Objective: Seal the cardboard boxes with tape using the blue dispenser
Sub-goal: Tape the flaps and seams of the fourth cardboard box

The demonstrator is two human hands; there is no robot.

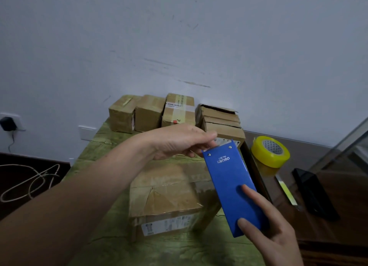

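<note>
— Where's the blue dispenser (231, 186)?
— Over the right edge of the near cardboard box (171, 198). The right hand (272, 232) grips its near end.
— And the left hand (179, 142)?
— Its fingers are curled at the dispenser's far tip. I can't tell whether they pinch anything.

One head-worn wide-angle view — looking forward and down, close over the table (179, 253), wall (179, 36) filling the upper half.

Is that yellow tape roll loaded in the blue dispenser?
No, the yellow tape roll sits alone on the dark side surface, apart from the blue dispenser gripped by the right hand.
</note>
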